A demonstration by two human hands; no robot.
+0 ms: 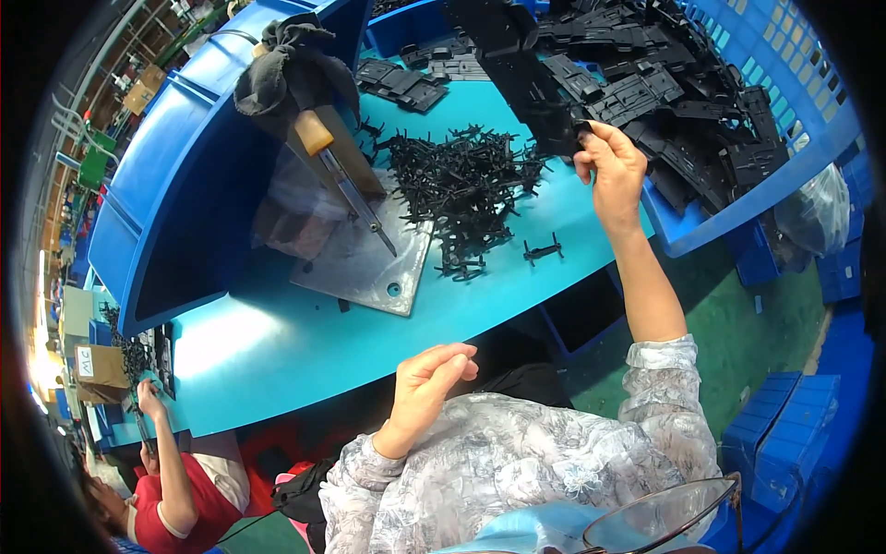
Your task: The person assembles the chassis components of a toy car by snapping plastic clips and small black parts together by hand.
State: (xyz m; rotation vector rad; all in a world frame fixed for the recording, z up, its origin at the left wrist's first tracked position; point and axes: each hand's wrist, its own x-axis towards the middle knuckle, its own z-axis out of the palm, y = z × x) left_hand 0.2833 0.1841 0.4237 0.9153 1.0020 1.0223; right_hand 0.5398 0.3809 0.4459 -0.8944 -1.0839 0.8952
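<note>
Right hand (609,171): I see fingers pinched on a black plastic panel (540,88) at the blue crate's (784,148) edge; left hand (426,383): loosely curled, empty, near the teal table (277,342); sprue pile (466,185) between.

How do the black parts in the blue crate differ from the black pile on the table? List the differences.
The crate parts are broad, flat plates; the pile is thin, spiky sprue-like pieces. The crate parts lie stacked inside the blue crate; the pile lies loose on the table, with one piece apart. The right hand holds a crate part; no hand touches the pile. Both look like black plastic.
</note>
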